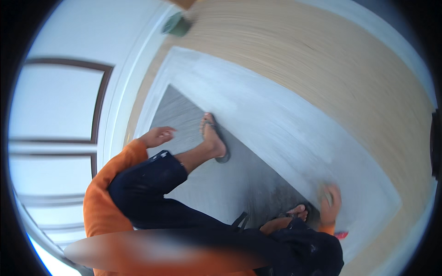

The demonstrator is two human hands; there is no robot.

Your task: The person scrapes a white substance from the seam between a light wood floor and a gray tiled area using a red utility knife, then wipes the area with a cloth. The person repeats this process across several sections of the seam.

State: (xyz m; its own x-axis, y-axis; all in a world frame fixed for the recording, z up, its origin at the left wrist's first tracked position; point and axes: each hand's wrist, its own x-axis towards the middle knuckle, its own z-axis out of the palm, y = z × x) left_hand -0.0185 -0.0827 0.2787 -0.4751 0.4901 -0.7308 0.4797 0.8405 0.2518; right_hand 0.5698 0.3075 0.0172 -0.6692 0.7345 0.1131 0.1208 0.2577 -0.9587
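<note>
My left hand (158, 136) hangs over the grey floor (184, 110) beside my left knee, its fingers loosely bent and apart with nothing in them. At the right, my right hand (331, 204) is low over the wide whitish border strip (294, 133), near its inner edge. Its fingers are closed round a small yellowish-green pad (325, 195), smeared by motion, so its exact kind does not show. I cannot tell whether the pad touches the whitish surface. A small red thing (341, 235) shows beside my right wrist.
My sandalled feet (215, 138) stand on the grey area inside the border. A tan band (322, 60) runs outside it. A green bucket-like container (177, 25) stands at the far left corner, next to the white wall with brown-framed panels (103, 92).
</note>
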